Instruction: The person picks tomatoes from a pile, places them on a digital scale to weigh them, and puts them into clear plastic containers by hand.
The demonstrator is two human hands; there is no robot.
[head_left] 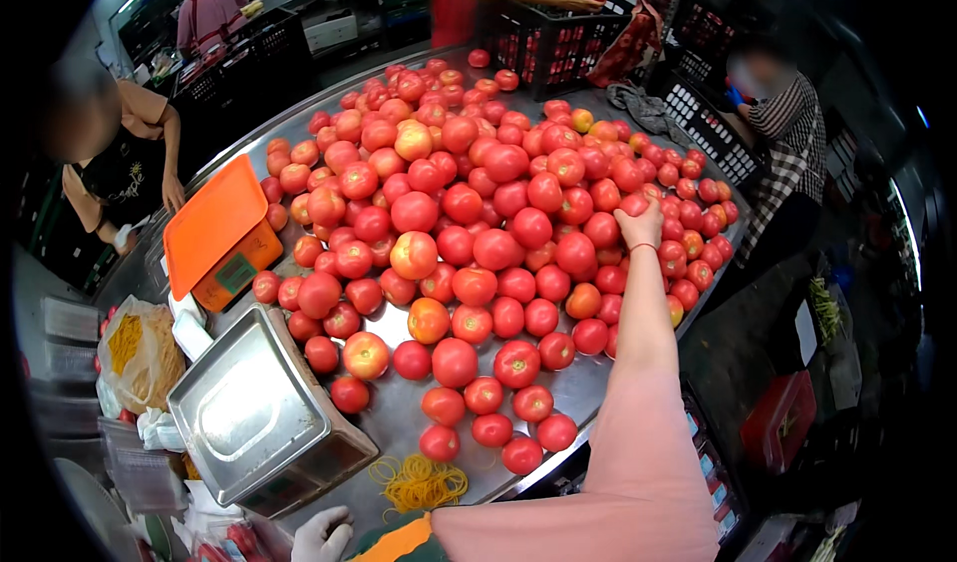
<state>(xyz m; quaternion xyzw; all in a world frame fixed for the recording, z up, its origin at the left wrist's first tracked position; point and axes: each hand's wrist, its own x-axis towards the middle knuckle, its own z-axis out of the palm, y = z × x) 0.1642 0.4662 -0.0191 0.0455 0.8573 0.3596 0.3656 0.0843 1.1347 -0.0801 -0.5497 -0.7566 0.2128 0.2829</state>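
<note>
A large heap of red tomatoes [493, 248], a few partly yellow, covers the metal table [568, 383]. Bare and stretched far forward, my right hand [641, 222] has its fingers around a tomato [634, 203] at the heap's right side. At the bottom edge is my left hand [323, 536] in a pale glove, its fingers curled; whether it holds anything cannot be told. Between that hand and the heap lie yellow rubber bands [420, 483]. A weighing scale with a steel pan [250, 405] stands at the left.
An orange plastic box [223, 226] stands beyond the scale, near a bag of rubber bands [138, 353]. Across the table, a person in red holds a tomato over a black crate [561, 46]. Other people are at the left, right and back. A grey cloth [649, 110] lies at the far right edge.
</note>
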